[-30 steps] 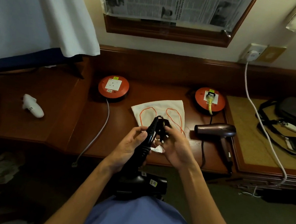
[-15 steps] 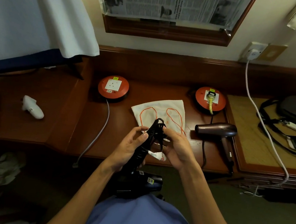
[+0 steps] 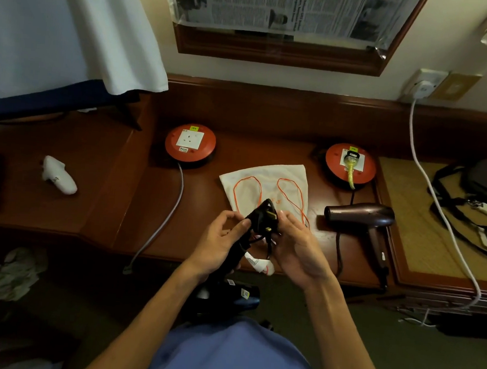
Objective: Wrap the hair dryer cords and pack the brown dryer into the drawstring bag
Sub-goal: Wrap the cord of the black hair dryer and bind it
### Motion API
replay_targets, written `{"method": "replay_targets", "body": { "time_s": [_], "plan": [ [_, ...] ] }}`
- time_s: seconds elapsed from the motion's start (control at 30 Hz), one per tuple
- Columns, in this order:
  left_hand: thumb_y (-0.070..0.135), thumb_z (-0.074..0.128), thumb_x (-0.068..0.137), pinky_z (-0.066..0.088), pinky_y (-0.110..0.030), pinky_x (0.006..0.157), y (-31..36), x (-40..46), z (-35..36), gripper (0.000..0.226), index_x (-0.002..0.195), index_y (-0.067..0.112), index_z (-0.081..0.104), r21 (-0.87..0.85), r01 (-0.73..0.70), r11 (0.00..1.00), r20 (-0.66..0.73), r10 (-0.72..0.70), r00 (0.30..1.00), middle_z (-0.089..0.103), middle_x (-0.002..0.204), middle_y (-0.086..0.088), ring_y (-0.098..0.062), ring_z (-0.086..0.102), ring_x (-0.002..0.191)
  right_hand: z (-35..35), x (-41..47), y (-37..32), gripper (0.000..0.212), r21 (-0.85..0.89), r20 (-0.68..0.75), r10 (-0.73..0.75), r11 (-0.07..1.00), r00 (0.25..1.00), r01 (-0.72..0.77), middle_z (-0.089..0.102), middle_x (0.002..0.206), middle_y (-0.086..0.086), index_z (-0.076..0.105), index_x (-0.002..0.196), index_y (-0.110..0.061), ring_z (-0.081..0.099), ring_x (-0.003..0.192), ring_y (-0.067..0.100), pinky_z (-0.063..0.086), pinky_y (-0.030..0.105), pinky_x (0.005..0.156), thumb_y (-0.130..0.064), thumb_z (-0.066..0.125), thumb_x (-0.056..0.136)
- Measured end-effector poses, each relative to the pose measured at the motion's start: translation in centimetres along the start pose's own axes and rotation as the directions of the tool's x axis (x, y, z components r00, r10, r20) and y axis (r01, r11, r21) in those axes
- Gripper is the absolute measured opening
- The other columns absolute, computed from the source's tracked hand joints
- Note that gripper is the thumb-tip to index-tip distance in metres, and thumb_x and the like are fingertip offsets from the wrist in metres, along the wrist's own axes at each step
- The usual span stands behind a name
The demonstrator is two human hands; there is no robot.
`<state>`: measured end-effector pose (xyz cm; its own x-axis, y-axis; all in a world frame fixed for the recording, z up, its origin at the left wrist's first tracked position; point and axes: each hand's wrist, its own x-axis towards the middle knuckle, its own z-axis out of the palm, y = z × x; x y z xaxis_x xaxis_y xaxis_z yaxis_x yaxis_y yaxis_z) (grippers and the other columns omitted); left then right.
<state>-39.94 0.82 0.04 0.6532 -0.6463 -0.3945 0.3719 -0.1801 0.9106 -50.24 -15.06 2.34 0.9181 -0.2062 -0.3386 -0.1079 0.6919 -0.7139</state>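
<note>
1. Both hands work the black dryer (image 3: 228, 295): left hand (image 3: 218, 240) grips its handle, right hand (image 3: 295, 245) pinches the plug (image 3: 269, 216).
2. Tuck the plug under a cord loop, snugly.
3. Brown dryer (image 3: 361, 217) lies near the desk's (image 3: 120, 204) front edge, beside the drawstring bag (image 3: 268, 180).

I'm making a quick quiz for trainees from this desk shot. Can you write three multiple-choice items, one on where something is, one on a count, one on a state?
1. Where does the brown hair dryer lie?
A. on the desk, right of the white drawstring bag
B. inside the bag
C. on the floor

2. How many round red socket reels are on the desk?
A. one
B. two
C. four

3. What is the state of the black hair dryer?
A. plugged into the wall
B. lying untouched on the desk
C. held in the hands, its plug between them

Answers: 1 A, it lies on the wood beside the bag. 2 B, left reel and right reel. 3 C, the left hand grips its handle and the right hand holds the plug.
</note>
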Motion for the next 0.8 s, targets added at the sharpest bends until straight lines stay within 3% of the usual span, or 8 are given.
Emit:
{"method": "replay_targets", "body": {
  "time_s": [0.07, 0.13, 0.2, 0.27, 0.33, 0.43, 0.6, 0.8],
  "plan": [
    [0.046, 0.064, 0.093, 0.048, -0.029, 0.04, -0.3, -0.1, -0.2, 0.036, 0.113, 0.018, 0.056, 0.053, 0.017, 0.998, -0.046, -0.015, 0.999, 0.072, 0.08, -0.014, -0.03, 0.061, 0.05, 0.5, 0.3, 0.1, 0.026, -0.191, -0.04, -0.048, 0.981, 0.998, 0.039, 0.07, 0.118, 0.014, 0.062, 0.109, -0.011, 0.069, 0.107, 0.027, 0.057, 0.039, 0.089, -0.033, 0.066, 0.096],
    [0.045, 0.062, 0.095, 0.049, -0.028, 0.04, -0.8, -0.2, -0.2, 0.034, 0.112, 0.016, 0.056, 0.089, 0.032, 0.996, -0.054, -0.027, 0.998, 0.073, 0.078, -0.01, -0.03, 0.062, 0.05, 1.2, 0.7, 0.5, 0.043, -0.543, -0.127, -0.123, 0.839, 0.984, 0.035, 0.068, 0.118, 0.01, 0.064, 0.112, -0.019, 0.069, 0.109, 0.027, 0.06, 0.044, 0.09, -0.041, 0.083, 0.08],
    [0.047, 0.063, 0.091, 0.048, -0.027, 0.039, -1.3, -0.3, 0.1, 0.037, 0.107, 0.014, 0.058, 0.124, 0.023, 0.992, -0.053, -0.016, 0.998, 0.071, 0.079, -0.014, -0.028, 0.06, 0.046, 2.0, 0.9, 0.9, 0.051, -0.679, -0.198, -0.206, 0.734, 0.958, 0.018, 0.065, 0.111, 0.002, 0.058, 0.115, -0.019, 0.068, 0.101, 0.018, 0.064, 0.034, 0.078, -0.029, 0.089, 0.076],
    [0.044, 0.062, 0.093, 0.047, -0.027, 0.038, -1.5, -0.1, 0.3, 0.036, 0.105, 0.01, 0.06, 0.126, 0.028, 0.992, -0.052, -0.022, 0.998, 0.068, 0.08, -0.018, -0.027, 0.059, 0.045, 2.2, 0.9, 1.2, 0.055, -0.645, -0.221, -0.263, 0.762, 0.939, 0.061, 0.064, 0.11, -0.001, 0.052, 0.12, -0.015, 0.068, 0.098, 0.015, 0.063, 0.026, 0.07, -0.012, 0.087, 0.077],
    [0.039, 0.061, 0.099, 0.047, -0.027, 0.04, -1.4, 0.3, 0.2, 0.034, 0.107, 0.007, 0.061, 0.114, 0.046, 0.992, -0.033, -0.042, 0.999, 0.065, 0.079, -0.022, -0.027, 0.059, 0.047, 1.4, 1.1, 1.2, 0.056, -0.556, -0.244, -0.286, 0.824, 0.927, 0.108, 0.068, 0.114, 0.005, 0.054, 0.122, -0.012, 0.071, 0.103, 0.021, 0.064, 0.034, 0.077, -0.007, 0.087, 0.076],
    [0.04, 0.059, 0.102, 0.048, -0.029, 0.045, -1.1, 0.5, 0.1, 0.035, 0.11, 0.006, 0.062, 0.108, 0.082, 0.991, 0.001, -0.083, 0.997, 0.064, 0.079, -0.024, -0.028, 0.06, 0.05, 0.7, 1.1, 1.3, 0.052, -0.509, -0.255, -0.289, 0.851, 0.923, 0.126, 0.069, 0.117, 0.011, 0.059, 0.12, -0.01, 0.072, 0.107, 0.026, 0.063, 0.045, 0.085, -0.003, 0.085, 0.077],
    [0.047, 0.054, 0.103, 0.047, -0.027, 0.047, -0.3, 0.2, 0.0, 0.042, 0.117, 0.007, 0.062, 0.123, 0.156, 0.98, 0.101, -0.168, 0.981, 0.066, 0.075, -0.012, -0.023, 0.059, 0.056, 0.2, 1.0, 0.6, 0.054, -0.481, -0.162, -0.28, 0.86, 0.946, 0.172, 0.065, 0.124, 0.013, 0.059, 0.125, -0.018, 0.071, 0.11, 0.027, 0.062, 0.041, 0.086, -0.006, 0.084, 0.079],
    [0.045, 0.055, 0.103, 0.048, -0.025, 0.043, 1.5, 1.0, 1.5, 0.05, 0.108, -0.004, 0.064, 0.16, 0.098, 0.982, 0.033, -0.104, 0.994, 0.062, 0.067, -0.009, -0.02, 0.059, 0.049, -1.2, 1.2, -0.9, 0.052, -0.033, -0.103, -0.239, 0.971, 0.965, 0.237, 0.065, 0.128, 0.022, 0.051, 0.14, -0.006, 0.068, 0.114, 0.035, 0.059, 0.031, 0.085, 0.001, 0.066, 0.09]
  ]
}}
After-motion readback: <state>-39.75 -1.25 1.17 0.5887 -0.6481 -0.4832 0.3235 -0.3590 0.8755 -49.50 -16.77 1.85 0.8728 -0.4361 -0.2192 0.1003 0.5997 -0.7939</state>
